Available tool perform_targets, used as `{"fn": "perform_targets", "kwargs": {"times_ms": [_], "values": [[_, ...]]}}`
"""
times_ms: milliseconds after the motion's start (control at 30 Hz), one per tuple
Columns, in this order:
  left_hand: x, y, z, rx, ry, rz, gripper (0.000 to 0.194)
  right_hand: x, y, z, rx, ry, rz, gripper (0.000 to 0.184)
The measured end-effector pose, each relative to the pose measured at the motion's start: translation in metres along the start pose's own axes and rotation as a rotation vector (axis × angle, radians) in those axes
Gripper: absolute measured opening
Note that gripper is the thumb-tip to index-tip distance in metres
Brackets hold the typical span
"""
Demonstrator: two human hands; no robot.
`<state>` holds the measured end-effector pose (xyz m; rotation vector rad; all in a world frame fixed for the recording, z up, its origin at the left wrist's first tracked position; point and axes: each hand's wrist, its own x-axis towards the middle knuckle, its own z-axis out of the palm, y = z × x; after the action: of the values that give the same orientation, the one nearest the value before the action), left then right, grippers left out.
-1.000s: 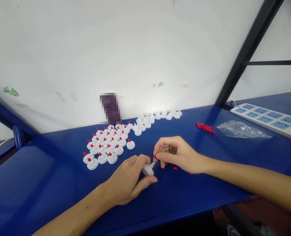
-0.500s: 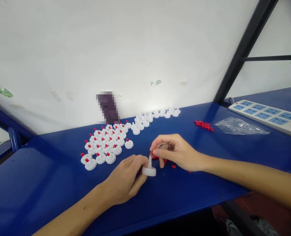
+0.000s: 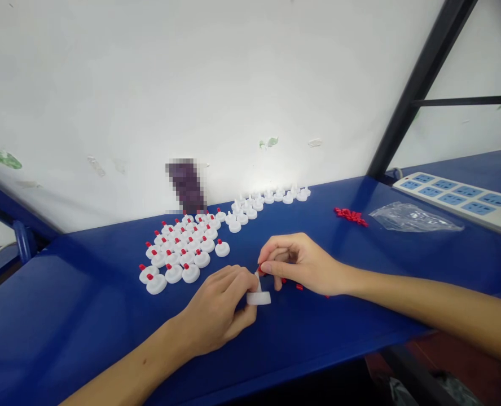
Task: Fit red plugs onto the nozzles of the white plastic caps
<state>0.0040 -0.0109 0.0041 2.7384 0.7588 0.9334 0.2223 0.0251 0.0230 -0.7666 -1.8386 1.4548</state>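
Between thumb and fingers my left hand (image 3: 223, 307) grips a white nozzle cap (image 3: 258, 298), its spout pointing up. My right hand (image 3: 299, 265) pinches a small red tip cap (image 3: 260, 270) at the top of that spout; whether it is seated there I cannot tell, as the fingers partly cover it. Left of my hands stands a group of white nozzle caps with red tips (image 3: 190, 273). Farther back, white nozzle caps without red tips (image 3: 234, 225) stand in rows by the wall. A few loose red tip caps (image 3: 299, 286) lie beneath and beside my right hand.
A pile of red tip caps (image 3: 351, 216) lies at the right, beside a clear plastic bag (image 3: 415, 217). Behind the bag is a white power strip (image 3: 462, 197) with blue sockets. A dark pixelated object (image 3: 187, 183) leans on the wall. The blue table's front edge (image 3: 318, 363) runs below my hands.
The white nozzle cap in my left hand has turned from tilted to upright. My right hand has moved slightly left, keeping the red tip cap at the spout.
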Motion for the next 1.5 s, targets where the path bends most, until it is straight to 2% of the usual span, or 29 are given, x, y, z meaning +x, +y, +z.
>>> {"fn": "perform_targets", "kwargs": {"times_ms": [167, 333, 500, 600, 667, 733, 800, 867, 933, 1100, 1167, 1233, 1367, 1433, 1500], "values": [[-0.001, -0.002, 0.001, -0.008, 0.020, -0.023, 0.021, 0.000, 0.002, 0.002, 0.006, -0.029, 0.009, 0.023], [0.001, -0.002, 0.001, -0.018, 0.025, 0.006, 0.020, 0.000, 0.005, 0.003, 0.046, 0.035, -0.003, 0.023], [0.000, -0.004, 0.003, 0.029, 0.049, 0.023, 0.020, 0.000, 0.005, 0.002, 0.020, -0.031, -0.006, 0.023], [-0.002, -0.006, 0.006, 0.120, 0.116, -0.046, 0.019, -0.001, 0.003, 0.000, 0.004, -0.056, -0.008, 0.022], [-0.002, -0.008, 0.006, 0.176, 0.141, -0.148, 0.025, -0.002, 0.002, -0.002, 0.019, -0.088, -0.008, 0.023], [-0.002, -0.008, 0.005, 0.201, 0.113, -0.236, 0.041, -0.003, 0.002, -0.003, 0.028, -0.137, -0.011, 0.029], [-0.002, -0.009, 0.003, 0.204, 0.062, -0.266, 0.055, -0.003, 0.002, -0.003, 0.014, -0.197, -0.015, 0.039], [-0.002, -0.009, 0.002, 0.211, 0.027, -0.247, 0.058, -0.004, 0.004, -0.001, -0.013, -0.246, -0.017, 0.051], [-0.001, -0.008, 0.002, 0.229, 0.026, -0.219, 0.051, -0.004, 0.006, 0.001, -0.027, -0.276, -0.012, 0.055], [0.000, -0.007, 0.005, 0.260, 0.034, -0.193, 0.019, -0.004, 0.008, 0.004, -0.052, -0.285, -0.007, 0.042], [0.000, -0.006, 0.004, 0.240, 0.029, -0.195, 0.014, -0.005, 0.007, 0.004, -0.107, -0.268, -0.046, 0.042], [0.000, -0.006, 0.003, 0.192, 0.015, -0.196, 0.017, -0.006, 0.006, 0.004, -0.211, -0.238, -0.129, 0.042], [0.001, -0.005, -0.001, 0.079, -0.008, -0.191, 0.028, -0.006, 0.011, 0.001, -0.549, -0.119, -0.432, 0.040], [0.001, -0.005, -0.002, 0.030, -0.015, -0.197, 0.023, -0.006, 0.015, -0.001, -0.744, -0.086, -0.575, 0.036], [0.001, -0.006, -0.002, -0.010, -0.029, -0.215, 0.016, -0.005, 0.017, -0.002, -0.843, -0.076, -0.639, 0.035]]}}
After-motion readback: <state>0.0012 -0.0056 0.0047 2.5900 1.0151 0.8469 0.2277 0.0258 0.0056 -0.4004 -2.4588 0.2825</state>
